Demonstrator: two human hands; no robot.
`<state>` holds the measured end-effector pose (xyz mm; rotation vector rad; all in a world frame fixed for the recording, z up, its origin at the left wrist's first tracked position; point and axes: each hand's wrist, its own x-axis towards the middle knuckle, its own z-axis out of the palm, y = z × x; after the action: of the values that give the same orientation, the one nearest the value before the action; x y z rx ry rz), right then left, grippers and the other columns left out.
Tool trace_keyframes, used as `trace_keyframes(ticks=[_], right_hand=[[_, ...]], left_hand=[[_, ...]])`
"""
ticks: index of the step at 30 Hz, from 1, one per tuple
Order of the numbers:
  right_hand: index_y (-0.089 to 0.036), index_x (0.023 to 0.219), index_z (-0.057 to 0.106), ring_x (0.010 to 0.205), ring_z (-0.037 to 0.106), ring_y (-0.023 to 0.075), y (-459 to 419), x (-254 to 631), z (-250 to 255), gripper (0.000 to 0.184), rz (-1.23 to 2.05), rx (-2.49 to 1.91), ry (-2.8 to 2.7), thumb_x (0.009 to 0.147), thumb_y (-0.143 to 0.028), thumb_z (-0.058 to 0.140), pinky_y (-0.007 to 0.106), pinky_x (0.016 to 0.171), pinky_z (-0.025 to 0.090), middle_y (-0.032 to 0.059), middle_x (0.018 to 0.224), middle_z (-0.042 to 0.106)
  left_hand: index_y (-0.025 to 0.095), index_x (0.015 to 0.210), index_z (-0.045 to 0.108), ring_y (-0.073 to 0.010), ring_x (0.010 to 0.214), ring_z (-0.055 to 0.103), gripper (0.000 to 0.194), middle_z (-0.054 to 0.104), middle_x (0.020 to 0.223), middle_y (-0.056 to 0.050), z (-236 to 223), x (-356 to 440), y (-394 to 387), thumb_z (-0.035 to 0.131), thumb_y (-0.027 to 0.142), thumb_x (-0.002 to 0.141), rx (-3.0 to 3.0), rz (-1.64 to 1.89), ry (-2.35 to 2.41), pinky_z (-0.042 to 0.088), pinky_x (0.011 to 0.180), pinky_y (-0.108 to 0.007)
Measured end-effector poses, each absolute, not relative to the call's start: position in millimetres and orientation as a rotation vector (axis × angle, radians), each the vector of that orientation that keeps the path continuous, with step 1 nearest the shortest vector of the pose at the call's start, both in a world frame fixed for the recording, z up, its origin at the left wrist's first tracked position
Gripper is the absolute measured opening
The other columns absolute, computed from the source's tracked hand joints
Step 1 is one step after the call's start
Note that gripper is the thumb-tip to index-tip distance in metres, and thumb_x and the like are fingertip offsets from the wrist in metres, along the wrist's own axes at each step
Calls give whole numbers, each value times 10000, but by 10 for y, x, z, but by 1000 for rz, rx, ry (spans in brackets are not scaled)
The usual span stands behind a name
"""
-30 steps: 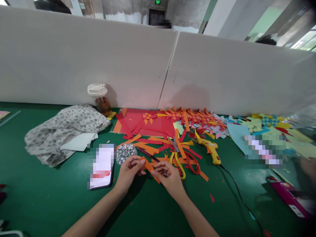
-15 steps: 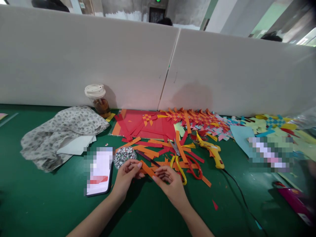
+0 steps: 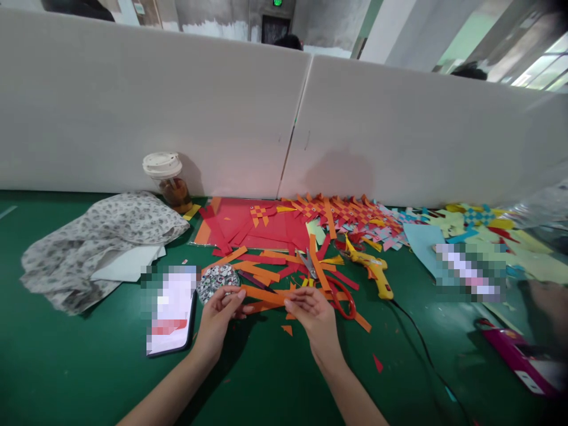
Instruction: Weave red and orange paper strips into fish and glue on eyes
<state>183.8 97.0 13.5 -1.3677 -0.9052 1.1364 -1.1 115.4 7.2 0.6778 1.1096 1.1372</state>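
My left hand [image 3: 223, 313] pinches one end of an orange paper strip [image 3: 265, 294], and my right hand [image 3: 314, 316] pinches its other end. The strip stretches almost level between them, above the green table. A second orange length shows just below it; whether it is part of the same strip I cannot tell. Beside my left fingers lies a round dish of googly eyes [image 3: 217, 280]. Scissors with red and yellow handles [image 3: 349, 305] lie behind my right hand, which partly hides them. Loose orange and red strips [image 3: 257, 270] are scattered just beyond both hands.
A phone [image 3: 172, 310] lies left, near a patterned cloth [image 3: 102, 236] and a lidded cup [image 3: 171, 180]. Rightward are a yellow glue gun [image 3: 370, 266] with a black cord, woven paper pieces [image 3: 341, 210], a second phone [image 3: 470, 272] and a purple object [image 3: 510, 355]. A white partition [image 3: 213, 118] stands behind.
My hands have moved farther apart, and the orange strip between them now shows longer and more level. The view has shifted slightly to the right.
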Motion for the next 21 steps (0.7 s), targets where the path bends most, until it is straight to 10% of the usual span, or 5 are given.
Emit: trace_keyframes(ticks=[21], right_hand=[[-161, 880, 614, 651, 681, 208, 963, 1802, 167, 384, 1356, -1386, -1126, 750, -518, 563, 314, 587, 544, 77, 773, 705]], left_hand=[[176, 793, 542, -128, 594, 650, 198, 642, 601, 38, 66, -5, 1126, 677, 296, 714, 742, 1179, 1074, 440, 511, -178]])
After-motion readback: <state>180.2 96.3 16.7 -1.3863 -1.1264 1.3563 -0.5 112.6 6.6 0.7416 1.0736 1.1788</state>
